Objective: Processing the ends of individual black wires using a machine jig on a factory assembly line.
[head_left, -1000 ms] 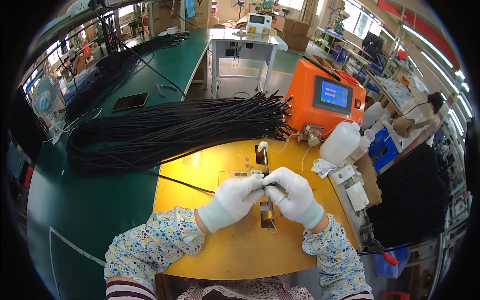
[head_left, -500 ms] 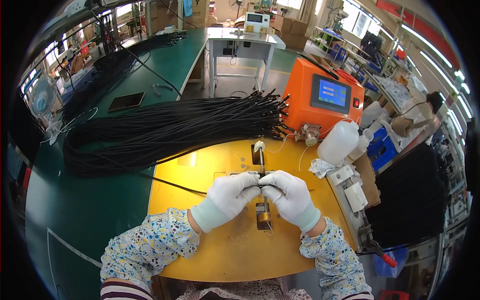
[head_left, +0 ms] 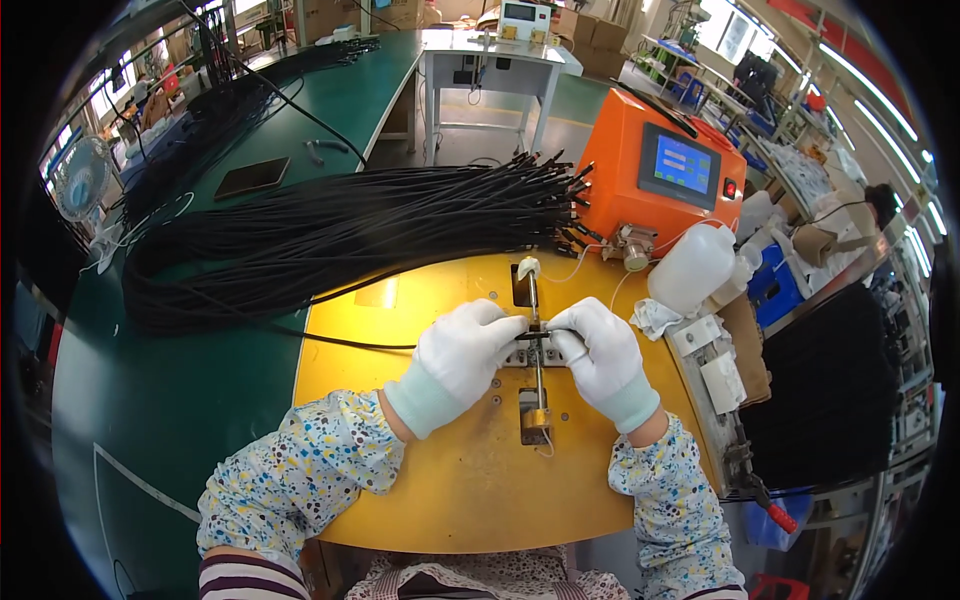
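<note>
Both my hands wear white gloves and meet over a metal rod fixture (head_left: 540, 385) on the yellow work plate (head_left: 440, 500). In my left hand (head_left: 455, 360), thumb and fingers pinch a black cable (head_left: 360, 346), which trails off to the left. A short dark stretch of it spans the gap between the gloves, above the rod. My right hand (head_left: 605, 360) pinches that cable's other side near its end; the fingers hide the tip. Behind the hands lies a thick looped bundle of black cables (head_left: 340, 225), its ends pointing right.
An orange machine with a screen (head_left: 680, 170) stands at the back right, beside a white plastic bottle (head_left: 692, 268). Crumpled tissue (head_left: 655, 318) and a red-handled clamp (head_left: 765, 505) are on the right. A phone (head_left: 252, 178) and pliers (head_left: 318, 150) lie on the green table (head_left: 160, 400).
My hands have drawn slightly apart, so the cable between them now shows, along with more of the rod and its mount. The head view has shifted a little.
</note>
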